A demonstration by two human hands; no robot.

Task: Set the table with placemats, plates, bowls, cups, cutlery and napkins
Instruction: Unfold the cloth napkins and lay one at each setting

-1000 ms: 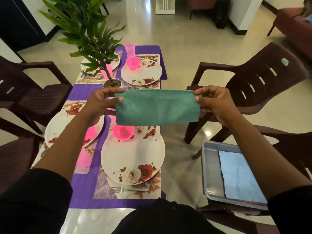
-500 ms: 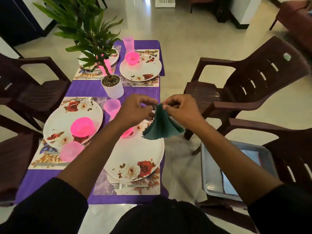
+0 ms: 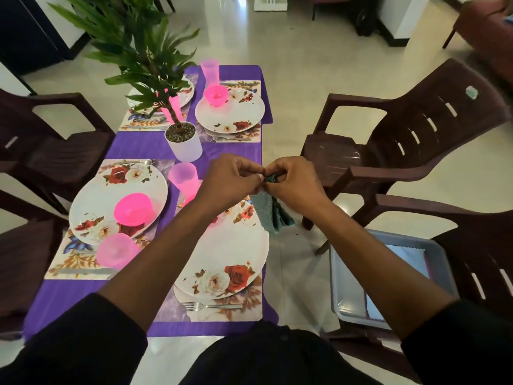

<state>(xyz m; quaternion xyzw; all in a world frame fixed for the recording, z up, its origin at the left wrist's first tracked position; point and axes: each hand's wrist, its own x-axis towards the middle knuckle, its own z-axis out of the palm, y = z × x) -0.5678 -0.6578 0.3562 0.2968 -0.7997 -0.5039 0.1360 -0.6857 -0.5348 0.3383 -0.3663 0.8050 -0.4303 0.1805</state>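
Both hands meet above the near floral plate — the left hand and right hand each pinch the top of a folded green napkin with curled fingertips, and the cloth hangs down past that plate's far right rim.

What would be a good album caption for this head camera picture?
Both hands pinch a folded green napkin above a table set with floral plates.
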